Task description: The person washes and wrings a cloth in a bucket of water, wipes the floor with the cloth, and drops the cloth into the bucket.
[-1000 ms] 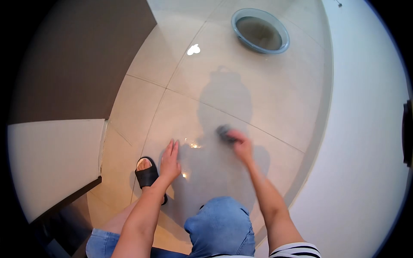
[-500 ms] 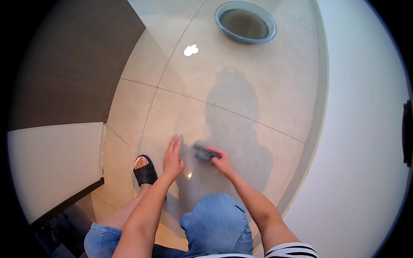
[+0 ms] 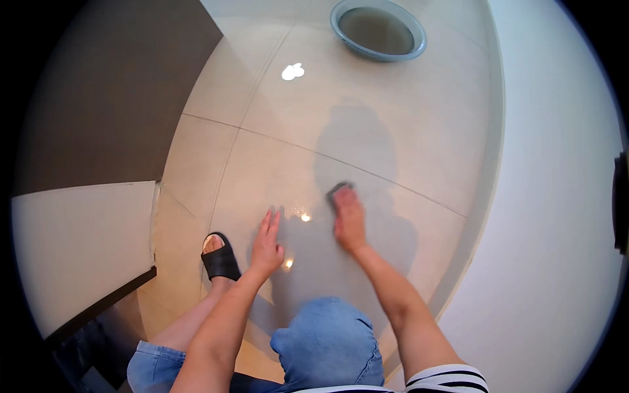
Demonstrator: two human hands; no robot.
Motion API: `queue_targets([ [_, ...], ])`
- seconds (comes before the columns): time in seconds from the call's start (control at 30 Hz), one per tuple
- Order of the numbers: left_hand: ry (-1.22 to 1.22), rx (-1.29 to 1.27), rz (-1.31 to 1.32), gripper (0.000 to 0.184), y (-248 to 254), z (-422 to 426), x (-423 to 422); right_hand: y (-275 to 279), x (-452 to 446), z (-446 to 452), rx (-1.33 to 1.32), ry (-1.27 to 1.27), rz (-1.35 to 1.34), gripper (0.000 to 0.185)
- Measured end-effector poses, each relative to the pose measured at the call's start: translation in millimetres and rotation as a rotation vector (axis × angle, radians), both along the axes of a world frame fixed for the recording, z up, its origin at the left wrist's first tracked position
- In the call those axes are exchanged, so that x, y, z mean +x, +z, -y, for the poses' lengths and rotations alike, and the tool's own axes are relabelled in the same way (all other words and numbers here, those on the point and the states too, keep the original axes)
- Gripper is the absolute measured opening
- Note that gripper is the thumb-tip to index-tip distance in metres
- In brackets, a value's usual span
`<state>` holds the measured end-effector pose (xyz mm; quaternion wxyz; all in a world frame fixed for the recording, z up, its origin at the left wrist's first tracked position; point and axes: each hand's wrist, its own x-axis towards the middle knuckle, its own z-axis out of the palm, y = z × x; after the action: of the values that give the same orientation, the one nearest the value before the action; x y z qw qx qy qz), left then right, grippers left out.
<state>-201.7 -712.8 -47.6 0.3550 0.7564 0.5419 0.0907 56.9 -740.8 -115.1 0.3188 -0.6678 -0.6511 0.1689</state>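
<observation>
Pressed to the tiled floor [image 3: 275, 164] under my right hand [image 3: 349, 219] is a dark grey cloth [image 3: 333, 194]. The hand is smeared by motion and covers most of the cloth; only its upper and left edges show. My left hand [image 3: 267, 247] is open above the tiles beside my foot, with fingers stretched forward and nothing in it. A wet-looking sheen and small bright reflections show on the floor between the two hands.
A grey-blue basin [image 3: 339, 29] of murky water stands on the floor at the top. A dark brown cabinet [image 3: 111, 98] rises on the left, and a white wall [image 3: 557, 196] runs along the right. My foot wears a black slide sandal [image 3: 221, 262].
My right hand has moved forward and slightly right across the tiles with the cloth. The left hand stays nearly where it was, still open.
</observation>
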Motion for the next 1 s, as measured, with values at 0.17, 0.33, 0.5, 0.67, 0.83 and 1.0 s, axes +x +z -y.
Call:
queue_targets([
  [0.17,0.116,-0.006,-0.024,0.085,23,-1,-27,-14,-95,6,0.052,0.732,-0.224,0.036],
  [0.33,0.242,0.003,-0.089,0.086,52,7,-69,-17,-11,-168,0.254,0.072,-0.162,0.045],
  [0.5,0.246,-0.036,-0.166,0.087,39,27,-99,-7,-113,-123,0.113,0.324,-0.169,0.041],
  [0.67,0.050,-0.105,-0.220,0.089,16,19,-86,-26,-141,16,0.009,0.781,-0.479,0.029],
  [0.83,-0.049,-0.010,-0.344,0.098,-9,-7,-64,2,37,-57,0.121,-0.146,-0.069,0.057],
  [1.0,-0.063,-0.100,-0.521,0.132,-14,-67,-24,-49,33,-169,0.178,-0.253,0.007,0.073],
])
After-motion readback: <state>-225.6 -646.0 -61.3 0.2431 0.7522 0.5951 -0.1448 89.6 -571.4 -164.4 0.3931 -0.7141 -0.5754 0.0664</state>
